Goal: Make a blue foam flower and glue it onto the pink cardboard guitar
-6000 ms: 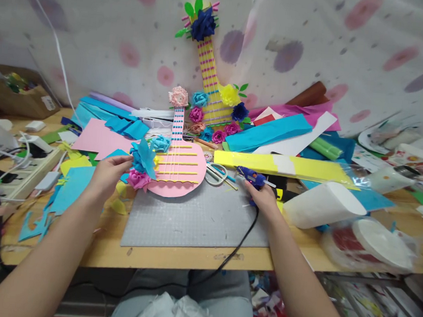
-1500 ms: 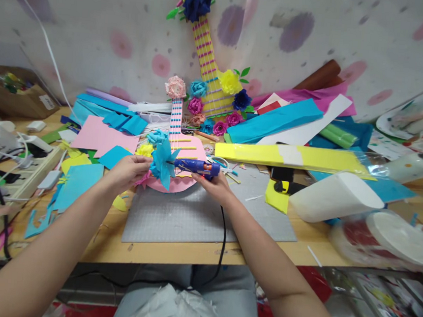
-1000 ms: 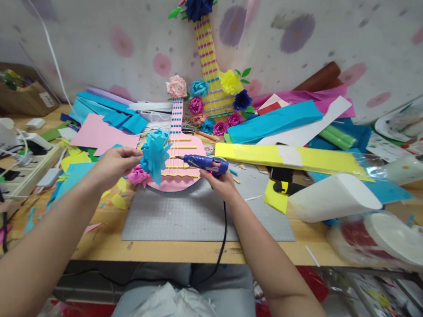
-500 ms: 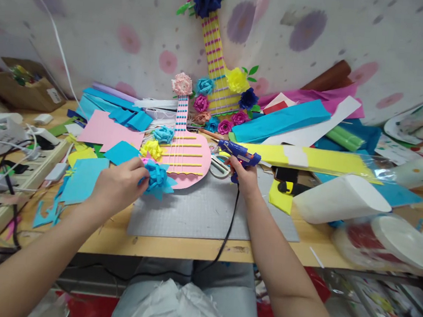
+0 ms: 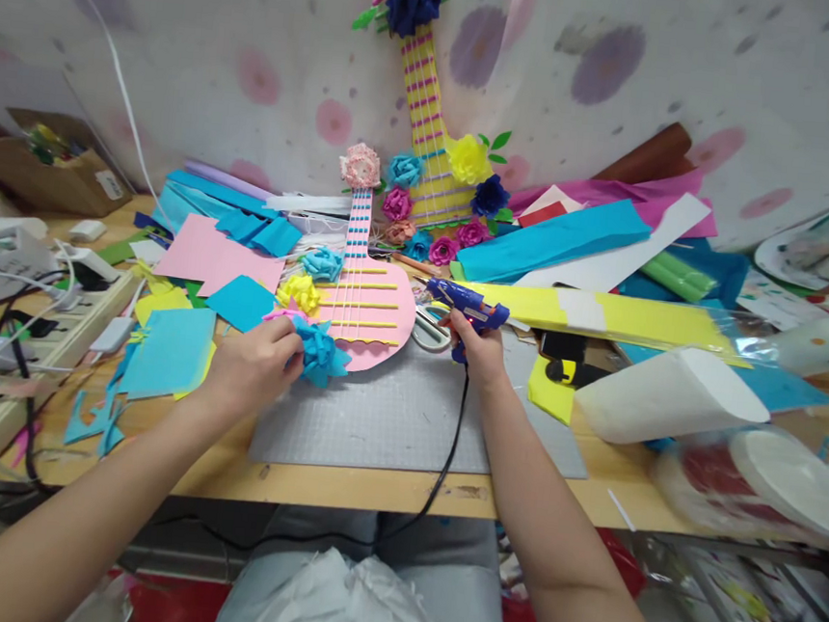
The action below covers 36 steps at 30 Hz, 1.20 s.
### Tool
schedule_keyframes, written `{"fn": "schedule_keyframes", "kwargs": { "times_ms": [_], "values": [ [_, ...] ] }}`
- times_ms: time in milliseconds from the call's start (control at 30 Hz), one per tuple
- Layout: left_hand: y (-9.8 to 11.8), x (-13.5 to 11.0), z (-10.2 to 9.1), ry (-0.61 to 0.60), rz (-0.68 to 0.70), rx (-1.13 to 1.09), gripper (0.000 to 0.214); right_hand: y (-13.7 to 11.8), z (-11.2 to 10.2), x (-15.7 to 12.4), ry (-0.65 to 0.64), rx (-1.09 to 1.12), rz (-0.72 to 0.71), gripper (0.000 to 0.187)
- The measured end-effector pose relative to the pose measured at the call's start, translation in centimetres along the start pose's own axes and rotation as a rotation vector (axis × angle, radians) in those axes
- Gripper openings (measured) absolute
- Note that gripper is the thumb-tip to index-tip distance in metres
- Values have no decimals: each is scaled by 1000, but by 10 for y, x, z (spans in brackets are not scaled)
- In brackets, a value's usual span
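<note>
One wooden counter [image 5: 362, 488] spans the view; a grey mat [image 5: 375, 429] lies near its front edge; a yellow guitar [image 5: 432, 187] stands tilted at the back; a smaller pink guitar [image 5: 377, 315] rests partly over the mat, neck pointing away; the right hand [image 5: 482, 346] has its fingers clamped on a blue glue gun [image 5: 468, 300], nozzle pointing left; the left hand [image 5: 254, 363] has its fingers pinched together on a blue paper flower [image 5: 321, 356] at the pink guitar's lower left edge

A craft workspace — cutting mat [image 5: 375, 431], glue gun [image 5: 473, 303], coloured sheets [image 5: 558, 238], flower-trimmed pink guitar [image 5: 371, 314].
</note>
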<state>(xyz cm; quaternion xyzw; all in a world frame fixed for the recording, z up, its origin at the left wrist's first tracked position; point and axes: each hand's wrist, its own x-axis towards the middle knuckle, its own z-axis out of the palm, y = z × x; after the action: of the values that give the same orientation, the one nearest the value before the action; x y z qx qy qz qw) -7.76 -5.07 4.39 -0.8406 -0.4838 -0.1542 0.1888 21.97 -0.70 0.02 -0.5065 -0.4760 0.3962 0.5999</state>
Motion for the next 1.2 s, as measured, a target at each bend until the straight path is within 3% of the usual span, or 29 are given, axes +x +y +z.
{"fn": "schedule_keyframes", "kwargs": {
  "times_ms": [367,567,700,900,1000,1200],
  "values": [
    [5,-5,0,195,85,-30,14,-2,1,-1,-33,-7,-20,37],
    [-10,-4,-29,286,-166,-237,9,1,0,1,-10,5,-4,37],
    [-14,-1,-33,173,-173,-239,12,0,1,0,-19,-2,-4,37],
    [-3,1,-1,11,-72,-65,21,-2,2,-1,-10,-10,23,39],
    [-1,1,6,-13,-65,-50,23,0,2,-1,-11,-13,28,39],
    [-1,0,2,14,-2,-84,22,-2,2,-2,-18,-24,12,40]
  ]
}}
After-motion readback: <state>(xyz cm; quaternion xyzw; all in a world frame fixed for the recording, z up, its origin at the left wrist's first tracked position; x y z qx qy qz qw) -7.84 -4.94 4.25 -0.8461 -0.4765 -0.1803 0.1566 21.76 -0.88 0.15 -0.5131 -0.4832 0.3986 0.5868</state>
